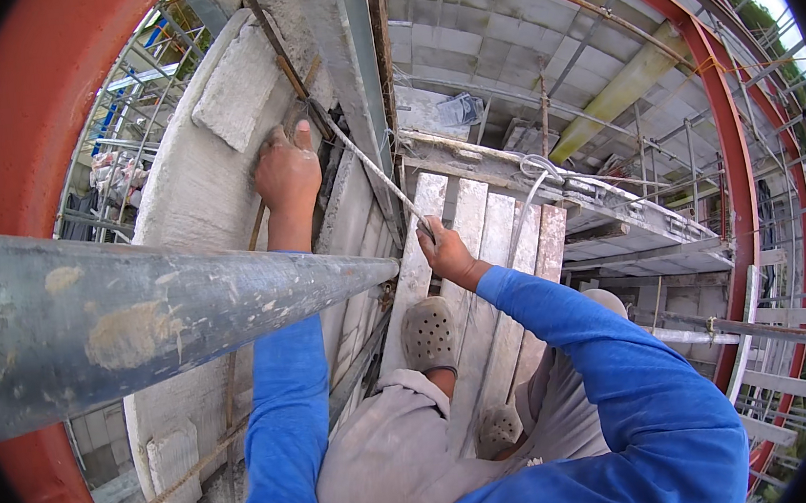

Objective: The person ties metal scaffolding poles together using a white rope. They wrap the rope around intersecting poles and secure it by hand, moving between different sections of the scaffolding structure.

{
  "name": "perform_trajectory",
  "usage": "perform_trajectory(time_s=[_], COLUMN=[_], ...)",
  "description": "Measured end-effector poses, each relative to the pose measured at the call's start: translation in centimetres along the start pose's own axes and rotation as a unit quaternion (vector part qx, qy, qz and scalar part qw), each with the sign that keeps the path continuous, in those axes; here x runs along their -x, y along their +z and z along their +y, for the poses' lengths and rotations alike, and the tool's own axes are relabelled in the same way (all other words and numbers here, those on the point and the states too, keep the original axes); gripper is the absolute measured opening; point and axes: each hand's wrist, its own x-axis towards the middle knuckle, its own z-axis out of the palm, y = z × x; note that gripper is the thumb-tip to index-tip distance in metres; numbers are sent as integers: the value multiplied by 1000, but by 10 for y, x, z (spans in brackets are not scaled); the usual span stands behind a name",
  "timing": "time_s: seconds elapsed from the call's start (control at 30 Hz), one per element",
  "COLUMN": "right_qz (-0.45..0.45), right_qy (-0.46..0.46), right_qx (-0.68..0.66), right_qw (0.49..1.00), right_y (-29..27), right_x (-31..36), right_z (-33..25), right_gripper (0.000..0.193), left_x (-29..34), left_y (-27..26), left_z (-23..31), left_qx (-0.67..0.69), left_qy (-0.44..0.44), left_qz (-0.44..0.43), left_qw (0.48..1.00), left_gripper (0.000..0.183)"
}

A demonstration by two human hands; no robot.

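Note:
My left hand [287, 173] is at the curved, rough grey-white panel [185, 191]. Its thumb stands up while the other fingers curl inward; what they hold, if anything, is hidden. A rusty bar [257, 226] runs along the panel and passes behind this hand. My right hand [449, 255] is closed around the lower end of a thin grey rod [369, 164]. That rod slants up and left to a dark bar [270, 32], meeting it just above my left hand. A narrow dark gap lies between the panel and the upright metal beam [356, 80].
A thick, plaster-spotted steel pipe [172, 300] crosses in front of my left arm. My feet rest on worn planks [468, 235]. Red steel framing [723, 169], scaffold tubes and a yellowish pipe [617, 91] stand around; a block wall [495, 6] rises beyond.

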Motion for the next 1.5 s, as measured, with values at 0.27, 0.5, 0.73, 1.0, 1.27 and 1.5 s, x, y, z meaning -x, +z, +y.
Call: perform_trajectory(time_s=[0.27,0.5,0.73,1.0,1.27,1.5], right_qz=[-288,-146,-8,-42,-114,-17], right_qy=[313,197,72,73,156,77], right_qx=[-572,-140,78,127,-6,-54], right_qw=[701,959,994,988,981,995], right_y=[-22,-5,-17,-46,-53,-42], right_x=[-14,-21,-46,-66,-55,-63], right_z=[-67,-66,-17,-21,-46,-15], right_gripper=[20,41,42,42,48,39], left_x=[-41,-40,-43,-42,-3,173], left_y=[6,21,21,33,3,14], left_z=[13,9,14,1,-37,-125], left_qx=[13,-28,-50,-113,120,278], left_qy=[17,47,35,30,130,191], left_qz=[-62,-19,-37,-10,83,214], left_qw=[998,998,997,993,981,917], left_gripper=[52,46,43,36,53,25])
